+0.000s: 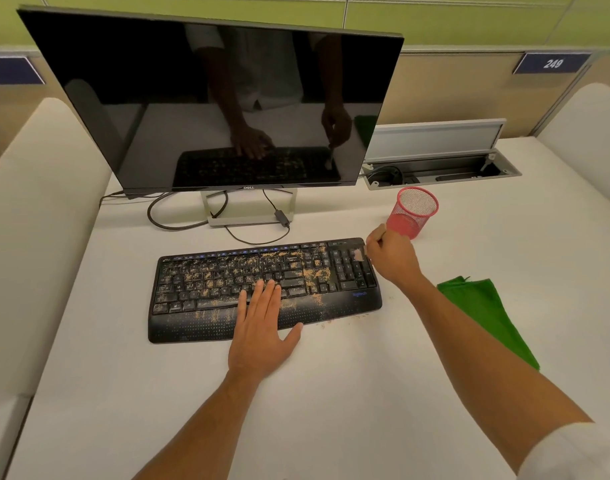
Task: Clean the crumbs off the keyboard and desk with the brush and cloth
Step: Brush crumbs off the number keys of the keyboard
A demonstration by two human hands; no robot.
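A black keyboard [199,323] lies on the white desk [331,393], strewn with tan crumbs [317,273] over its keys and palm rest. My left hand [262,327] rests flat on the palm rest, its straight fingers reaching the lower keys. My right hand [391,259] grips a small brush [359,254] at the keyboard's right end, the pale bristles blurred over the number pad. A folded green cloth [490,313] lies on the desk to the right of my right forearm. A few crumbs [341,319] sit on the desk by the keyboard's front edge.
A dark monitor [220,105] on a silver stand [251,221] is behind the keyboard, with cables [179,225] trailing on the desk. A red mesh cup [414,213] stands just behind my right hand. An open cable hatch [438,171] sits at the back right.
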